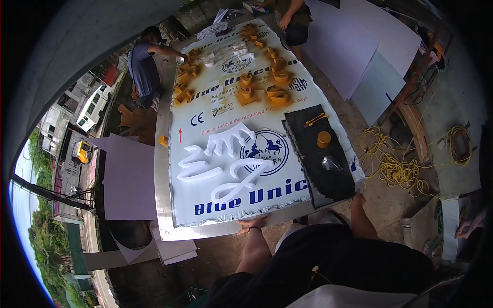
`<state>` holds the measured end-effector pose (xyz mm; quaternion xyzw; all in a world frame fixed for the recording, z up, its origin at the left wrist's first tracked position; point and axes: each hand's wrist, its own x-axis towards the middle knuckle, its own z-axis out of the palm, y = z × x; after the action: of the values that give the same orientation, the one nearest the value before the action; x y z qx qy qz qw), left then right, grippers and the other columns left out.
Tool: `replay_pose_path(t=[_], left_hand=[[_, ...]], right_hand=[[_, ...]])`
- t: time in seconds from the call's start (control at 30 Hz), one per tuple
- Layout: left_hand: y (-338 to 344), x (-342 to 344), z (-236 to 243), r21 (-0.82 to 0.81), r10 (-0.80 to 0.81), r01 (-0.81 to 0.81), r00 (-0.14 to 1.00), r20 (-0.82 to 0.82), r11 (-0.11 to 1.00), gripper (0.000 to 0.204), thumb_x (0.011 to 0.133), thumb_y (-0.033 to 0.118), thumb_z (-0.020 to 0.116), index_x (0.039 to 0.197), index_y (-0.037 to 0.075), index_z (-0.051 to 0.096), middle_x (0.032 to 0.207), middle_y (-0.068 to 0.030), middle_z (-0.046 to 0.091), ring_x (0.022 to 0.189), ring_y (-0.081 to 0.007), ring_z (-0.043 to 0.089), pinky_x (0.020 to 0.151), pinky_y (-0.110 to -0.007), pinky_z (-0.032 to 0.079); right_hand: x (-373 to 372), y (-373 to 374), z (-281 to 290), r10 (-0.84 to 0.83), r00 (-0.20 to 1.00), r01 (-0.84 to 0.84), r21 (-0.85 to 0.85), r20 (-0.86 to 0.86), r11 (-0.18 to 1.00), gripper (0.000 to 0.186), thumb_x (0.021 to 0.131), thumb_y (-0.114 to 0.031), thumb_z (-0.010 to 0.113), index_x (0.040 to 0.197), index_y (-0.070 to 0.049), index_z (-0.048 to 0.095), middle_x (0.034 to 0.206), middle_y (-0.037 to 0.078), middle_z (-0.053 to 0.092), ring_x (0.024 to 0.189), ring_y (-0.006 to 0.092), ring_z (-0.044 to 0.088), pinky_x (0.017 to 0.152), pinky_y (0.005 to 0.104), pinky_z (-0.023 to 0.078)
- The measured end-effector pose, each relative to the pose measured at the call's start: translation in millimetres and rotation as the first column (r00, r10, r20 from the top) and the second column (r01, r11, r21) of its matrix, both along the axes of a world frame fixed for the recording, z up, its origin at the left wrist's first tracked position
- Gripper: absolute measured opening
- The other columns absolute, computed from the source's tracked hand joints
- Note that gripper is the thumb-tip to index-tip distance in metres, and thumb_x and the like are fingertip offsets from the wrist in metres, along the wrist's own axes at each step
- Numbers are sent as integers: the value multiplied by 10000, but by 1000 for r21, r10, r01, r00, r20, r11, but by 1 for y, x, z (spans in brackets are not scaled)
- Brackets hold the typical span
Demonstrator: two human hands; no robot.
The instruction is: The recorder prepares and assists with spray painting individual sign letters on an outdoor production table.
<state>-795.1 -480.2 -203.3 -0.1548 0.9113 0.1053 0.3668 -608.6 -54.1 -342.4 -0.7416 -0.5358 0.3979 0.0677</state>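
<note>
Worktable (163, 203) w/ a blue-printed sheet (205, 115) on top, seen from its near end; all places are rel. to this table, listed L to R. Beyond its L side, outdoors: a white van (92, 108) and a small yellow vehicle (82, 152). Just L of the table: pale panels (128, 179). At its far L side, a co-worker in a grey-blue shirt (139, 64) extends one arm over the edge. On its L edge: a small yellow piece (163, 140). On its far L part: upright yellow pieces (184, 77) w/ brownish-yellow haze around them. On its near half, L to R: a white zigzag piece (199, 175), a white pronged piece (231, 137) and a white hooked piece (247, 179).

At the near edge, approx. mid-width, the L hand (251, 224) touches the rim; cannot tell if its fingers clamp it. On the far R part: more yellow pieces (278, 96); past them, a 2nd person (295, 25) by the far R corner. On the near R part: black cloth (303, 149) bearing yellow sticks (315, 120), a yellow cup (323, 139) and a clear item (330, 163). At the near R corner, the R hand (358, 199) touches the edge; its grip, too, cannot be told. Well R of the table: tangled yellow cord (393, 167).
</note>
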Motion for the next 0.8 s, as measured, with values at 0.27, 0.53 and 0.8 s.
replay_pose_path(t=[0.27,0.53,0.8], left_hand=[[0,-4,12,56,-20,17,999,44,998,891,552,652,513,1255,310,85,1330,-53,-18,1138,-391,-221,845,-598,-135],[0,-8,5,57,-26,24,999,35,998,894,551,650,516,1255,307,84,1330,-54,-15,1140,-387,-220,846,-597,-134],[1,-6,5,76,-26,24,999,27,997,897,551,648,519,1256,304,84,1330,-55,-12,1142,-382,-218,847,-597,-134]], right_hand=[[-5,-10,23,-2,1000,2,-4,-15,1000,463,794,-418,382,800,15,545,719,133,549,598,284,551,477,437,465],[-5,-12,27,-16,1000,16,30,2,999,436,779,-411,421,771,3,557,701,120,554,631,264,552,487,414,459],[-3,-7,11,-69,995,72,48,-73,996,408,773,-390,451,759,4,559,685,114,558,596,245,543,504,389,430]])
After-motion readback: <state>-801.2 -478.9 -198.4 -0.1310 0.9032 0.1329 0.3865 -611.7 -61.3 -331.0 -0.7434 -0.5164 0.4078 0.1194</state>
